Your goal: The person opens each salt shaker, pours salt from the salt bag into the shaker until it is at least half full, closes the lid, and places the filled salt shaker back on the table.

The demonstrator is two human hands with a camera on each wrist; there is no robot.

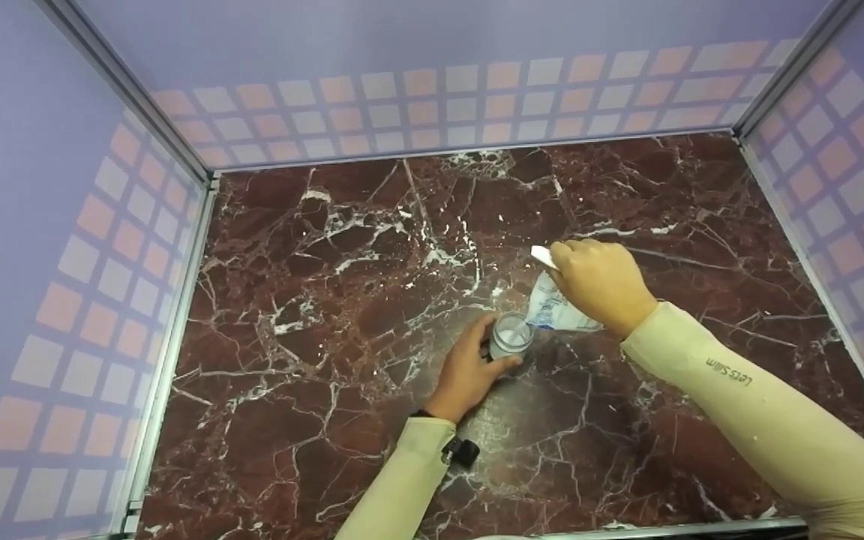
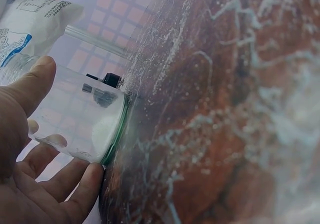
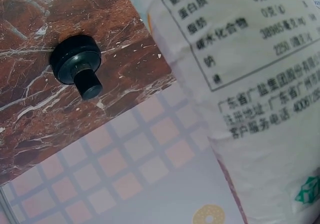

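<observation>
My left hand (image 1: 469, 371) holds a clear glass jar (image 1: 511, 343) at its side, thumb on one side and fingers on the other. The jar stands upright on the table, and white salt (image 2: 104, 134) lies in its bottom. Above and to the right, my right hand (image 1: 603, 281) grips a white printed salt bag (image 1: 558, 307). The bag tilts down, with its lower corner at the jar's mouth. Its printed label (image 3: 240, 59) fills the right side of the right wrist view, where my right hand is out of sight.
White grains (image 1: 469, 244) lie scattered over the dark red marbled table (image 1: 267, 420). A black round piece with a narrower stub (image 3: 77, 66) stands on the table beyond the jar. Patterned panels (image 1: 462, 97) enclose the back and both sides.
</observation>
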